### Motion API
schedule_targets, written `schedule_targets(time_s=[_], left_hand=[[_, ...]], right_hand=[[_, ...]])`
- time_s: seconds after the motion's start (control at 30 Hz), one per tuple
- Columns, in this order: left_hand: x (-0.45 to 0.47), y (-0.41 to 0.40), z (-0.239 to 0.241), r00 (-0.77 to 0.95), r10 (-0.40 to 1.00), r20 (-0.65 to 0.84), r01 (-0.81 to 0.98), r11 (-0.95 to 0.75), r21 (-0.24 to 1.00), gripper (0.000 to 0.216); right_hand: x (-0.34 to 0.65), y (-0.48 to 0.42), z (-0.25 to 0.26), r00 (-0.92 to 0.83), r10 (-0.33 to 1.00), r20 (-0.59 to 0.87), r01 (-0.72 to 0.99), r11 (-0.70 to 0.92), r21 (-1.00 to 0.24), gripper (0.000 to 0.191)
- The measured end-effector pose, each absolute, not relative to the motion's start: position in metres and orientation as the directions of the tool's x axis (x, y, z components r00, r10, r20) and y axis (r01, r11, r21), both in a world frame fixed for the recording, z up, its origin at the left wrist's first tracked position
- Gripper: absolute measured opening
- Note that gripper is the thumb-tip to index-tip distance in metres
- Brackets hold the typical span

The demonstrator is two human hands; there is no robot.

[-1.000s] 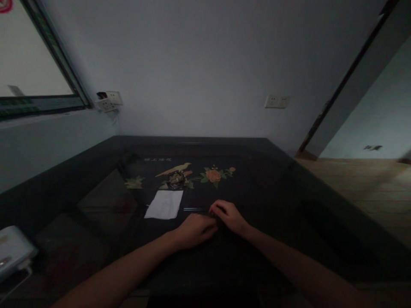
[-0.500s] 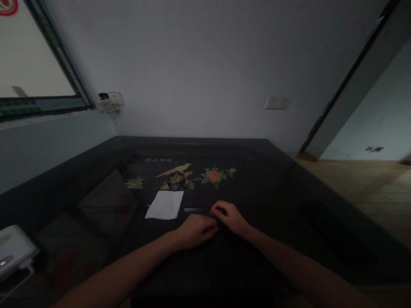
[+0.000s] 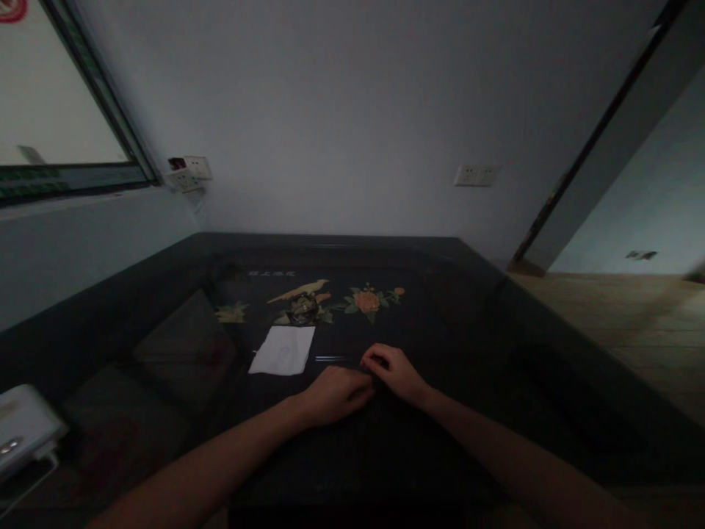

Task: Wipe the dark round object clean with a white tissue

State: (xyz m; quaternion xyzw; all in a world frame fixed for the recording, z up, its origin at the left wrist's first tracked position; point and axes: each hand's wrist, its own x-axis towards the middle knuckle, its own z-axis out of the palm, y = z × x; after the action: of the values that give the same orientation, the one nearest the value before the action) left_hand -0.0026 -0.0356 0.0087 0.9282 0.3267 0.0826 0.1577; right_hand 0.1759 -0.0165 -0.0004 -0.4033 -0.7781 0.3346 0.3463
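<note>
My left hand [image 3: 338, 394] rests on the dark glossy table [image 3: 380, 459], its fingers curled. Close beside it lies my right hand [image 3: 395, 371], thumb and fingers bent together in a loose pinch. The two hands meet or nearly meet at the fingertips. Whatever the fingers might hold is hidden. A creased white sheet of paper [image 3: 283, 350] with faint marks lies flat just beyond my left hand. Behind the paper stands a small glass dish, likely an ashtray [image 3: 302, 309], over the printed bird and flower design.
At the left edge sits a white device [image 3: 27, 422] with a white cable. A dark long object [image 3: 573, 397] lies on the table's right side. Wall sockets [image 3: 476, 175] are on the wall behind, and a window [image 3: 60, 95] is at the upper left.
</note>
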Motion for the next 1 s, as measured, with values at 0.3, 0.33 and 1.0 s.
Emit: schedule_targets(time_s=[0.3,0.33,1.0], left_hand=[[-0.0023,-0.0360,0.0110,0.780,0.624,0.050,0.572,-0.743,0.346,0.016],[-0.0021,-0.0360,0.0114,0.780,0.624,0.048,0.573,-0.744,0.345,0.015],[-0.0025,-0.0357,0.0098,0.785,0.616,0.067,0.565,-0.756,0.331,0.019]], right_hand=[[0.1760,-0.0166,0.0007,-0.443,0.854,0.274,0.402,0.462,-0.791,0.015],[0.1760,-0.0165,0.0003,-0.443,0.853,0.276,0.401,0.464,-0.790,0.015],[0.1760,-0.0180,0.0025,-0.460,0.846,0.269,0.412,0.472,-0.780,0.015]])
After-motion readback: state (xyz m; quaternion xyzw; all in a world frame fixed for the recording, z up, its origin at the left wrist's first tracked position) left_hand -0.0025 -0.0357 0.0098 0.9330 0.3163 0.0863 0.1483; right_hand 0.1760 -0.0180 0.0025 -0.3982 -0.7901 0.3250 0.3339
